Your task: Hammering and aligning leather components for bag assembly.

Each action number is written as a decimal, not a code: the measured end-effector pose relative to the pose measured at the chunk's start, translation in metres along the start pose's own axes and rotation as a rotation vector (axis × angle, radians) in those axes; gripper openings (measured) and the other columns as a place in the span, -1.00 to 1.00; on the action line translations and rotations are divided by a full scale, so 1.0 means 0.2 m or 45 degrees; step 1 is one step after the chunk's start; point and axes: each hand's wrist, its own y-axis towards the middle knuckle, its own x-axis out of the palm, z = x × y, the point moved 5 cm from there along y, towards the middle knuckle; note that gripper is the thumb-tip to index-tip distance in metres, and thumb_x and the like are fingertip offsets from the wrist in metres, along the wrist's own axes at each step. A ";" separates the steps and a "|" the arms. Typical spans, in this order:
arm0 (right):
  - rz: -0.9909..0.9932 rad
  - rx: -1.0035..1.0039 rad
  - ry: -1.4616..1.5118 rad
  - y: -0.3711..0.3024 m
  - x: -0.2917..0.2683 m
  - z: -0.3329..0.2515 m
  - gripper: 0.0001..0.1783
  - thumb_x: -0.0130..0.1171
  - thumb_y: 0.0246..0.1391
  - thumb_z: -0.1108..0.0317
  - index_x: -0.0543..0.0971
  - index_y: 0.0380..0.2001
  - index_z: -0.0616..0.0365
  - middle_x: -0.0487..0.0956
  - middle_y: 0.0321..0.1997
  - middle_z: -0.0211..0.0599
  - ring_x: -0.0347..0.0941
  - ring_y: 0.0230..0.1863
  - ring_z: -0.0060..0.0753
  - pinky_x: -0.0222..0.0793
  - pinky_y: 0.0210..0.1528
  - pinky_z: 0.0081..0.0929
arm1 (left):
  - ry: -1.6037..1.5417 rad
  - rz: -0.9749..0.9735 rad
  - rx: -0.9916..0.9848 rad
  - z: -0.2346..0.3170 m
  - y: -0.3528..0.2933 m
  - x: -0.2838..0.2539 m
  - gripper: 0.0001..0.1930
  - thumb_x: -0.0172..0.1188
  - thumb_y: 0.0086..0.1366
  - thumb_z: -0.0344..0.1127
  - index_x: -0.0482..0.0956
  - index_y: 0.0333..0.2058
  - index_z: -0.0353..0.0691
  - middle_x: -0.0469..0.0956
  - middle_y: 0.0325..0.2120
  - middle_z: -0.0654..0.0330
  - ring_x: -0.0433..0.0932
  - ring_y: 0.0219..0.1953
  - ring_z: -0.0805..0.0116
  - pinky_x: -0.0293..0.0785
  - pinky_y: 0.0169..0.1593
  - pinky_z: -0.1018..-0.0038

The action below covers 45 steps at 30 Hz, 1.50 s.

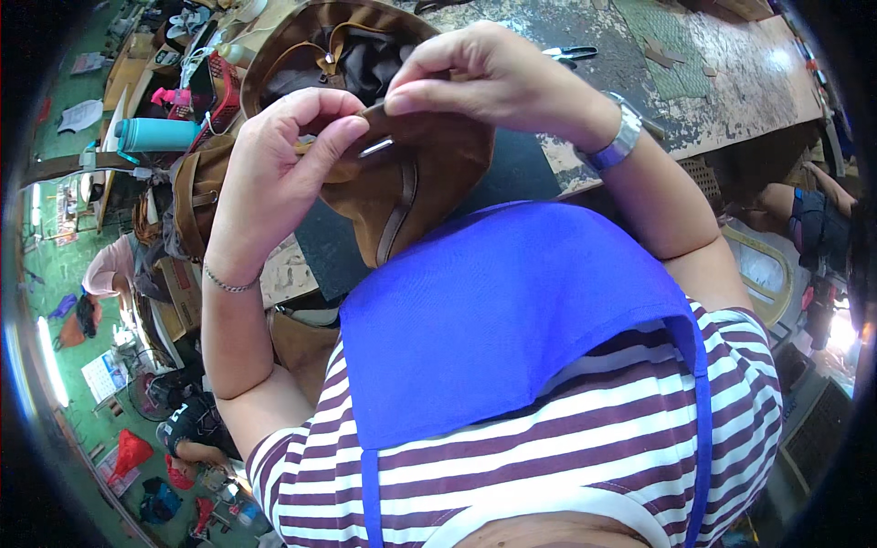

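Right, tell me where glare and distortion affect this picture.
Head view: dark, curved fisheye rim at both sides; glare whitens part of the worktable; a bright strip at far left burns out; the left hand, right hand and brown bag look fairly sharp.

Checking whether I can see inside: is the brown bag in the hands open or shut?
Open: the brown bag gapes, with its dark lining showing inside.

Illumination is bright; a strip light [52, 361] at left flares white. Glare marks the worktable [763, 78], upper right. Fisheye periphery bends, softens and darkens to black.
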 end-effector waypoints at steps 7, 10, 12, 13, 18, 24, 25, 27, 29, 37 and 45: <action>0.027 0.035 0.135 -0.01 -0.02 0.08 -0.76 0.15 0.12 0.30 0.59 -0.31 0.28 0.56 -0.43 -0.48 0.42 -0.33 -0.75 0.36 -0.22 -0.71 | -0.148 0.065 -0.151 -0.09 0.00 -0.03 -0.82 0.12 0.26 -0.34 0.52 -0.32 -0.38 0.50 -0.48 0.35 0.42 -0.39 0.66 0.37 -0.29 0.68; 0.006 0.067 0.013 -0.01 -0.02 0.07 -0.74 0.14 0.12 0.25 0.58 -0.33 0.28 0.55 -0.45 -0.51 0.38 -0.36 -0.78 0.33 -0.27 -0.71 | -0.229 -0.008 -0.203 -0.13 0.00 -0.03 -0.80 0.11 0.28 -0.32 0.53 -0.30 -0.39 0.49 -0.48 0.37 0.40 -0.40 0.68 0.35 -0.30 0.69; 0.003 0.061 0.013 -0.01 -0.02 0.07 -0.73 0.14 0.12 0.24 0.58 -0.34 0.28 0.54 -0.46 -0.52 0.36 -0.37 -0.78 0.32 -0.28 -0.71 | -0.376 -0.127 -0.229 -0.16 0.01 -0.02 -0.78 0.10 0.28 -0.30 0.53 -0.29 -0.40 0.48 -0.49 0.38 0.38 -0.40 0.68 0.34 -0.31 0.70; 0.002 0.058 0.015 -0.01 -0.01 0.07 -0.72 0.14 0.12 0.22 0.58 -0.34 0.28 0.53 -0.48 -0.52 0.35 -0.38 -0.79 0.31 -0.30 -0.71 | -0.374 -0.125 -0.226 -0.17 0.01 -0.02 -0.78 0.10 0.28 -0.30 0.53 -0.29 -0.40 0.48 -0.49 0.38 0.38 -0.40 0.68 0.34 -0.31 0.70; 0.141 -0.048 -0.019 -0.01 0.00 0.06 -0.75 0.18 0.08 0.22 0.60 -0.35 0.22 0.57 -0.47 -0.38 0.41 -0.39 -0.70 0.34 -0.30 -0.65 | -0.190 0.062 -0.152 -0.14 0.00 -0.03 -0.81 0.14 0.26 -0.33 0.53 -0.28 -0.37 0.48 -0.49 0.38 0.39 -0.41 0.68 0.35 -0.31 0.70; 0.424 -0.384 -0.247 0.00 0.03 -0.02 -0.84 0.25 -0.04 0.33 0.60 -0.39 0.17 0.57 -0.41 -0.20 0.53 -0.36 -0.24 0.43 -0.29 -0.45 | -0.052 0.224 -0.025 -0.10 -0.01 -0.01 -0.82 0.18 0.22 -0.35 0.55 -0.26 -0.35 0.56 -0.46 0.26 0.48 -0.41 0.60 0.41 -0.29 0.65; 0.425 -0.386 -0.246 0.00 0.04 -0.02 -0.84 0.25 -0.04 0.33 0.60 -0.39 0.17 0.57 -0.41 -0.20 0.53 -0.36 -0.24 0.43 -0.29 -0.45 | -0.051 0.225 -0.025 -0.10 -0.02 0.00 -0.82 0.18 0.22 -0.35 0.55 -0.26 -0.35 0.56 -0.46 0.26 0.48 -0.41 0.60 0.41 -0.29 0.65; 0.501 -0.503 -0.327 0.00 0.04 -0.04 -0.85 0.25 -0.05 0.33 0.59 -0.40 0.15 0.56 -0.42 -0.23 0.52 -0.38 -0.21 0.43 -0.31 -0.42 | 0.021 0.328 0.012 -0.09 -0.03 -0.01 -0.82 0.18 0.21 -0.35 0.57 -0.26 -0.33 0.59 -0.45 0.23 0.51 -0.39 0.57 0.43 -0.28 0.63; 0.523 -0.548 -0.410 -0.01 0.05 -0.06 -0.85 0.24 -0.05 0.33 0.59 -0.39 0.13 0.55 -0.42 -0.25 0.51 -0.39 -0.22 0.43 -0.32 -0.41 | 0.010 0.321 0.001 -0.10 -0.04 -0.01 -0.81 0.18 0.21 -0.35 0.57 -0.26 -0.34 0.60 -0.45 0.21 0.52 -0.39 0.57 0.43 -0.27 0.63; 0.484 -0.722 -0.743 -0.02 0.11 -0.09 -0.86 0.23 -0.06 0.43 0.58 -0.35 0.13 0.53 -0.41 -0.26 0.50 -0.42 -0.25 0.45 -0.37 -0.43 | -0.314 0.224 -0.188 -0.12 -0.06 0.05 -0.81 0.16 0.23 -0.34 0.57 -0.28 -0.35 0.58 -0.46 0.26 0.50 -0.40 0.63 0.45 -0.31 0.66; 0.167 -0.458 -0.333 -0.04 0.04 -0.05 -0.84 0.20 -0.02 0.45 0.55 -0.31 0.19 0.53 -0.41 -0.26 0.50 -0.37 -0.32 0.39 -0.31 -0.54 | 0.290 0.031 0.298 -0.07 0.06 0.01 -0.73 0.31 0.05 -0.25 0.58 -0.31 -0.28 0.59 -0.41 0.10 0.54 -0.29 0.21 0.39 -0.13 0.43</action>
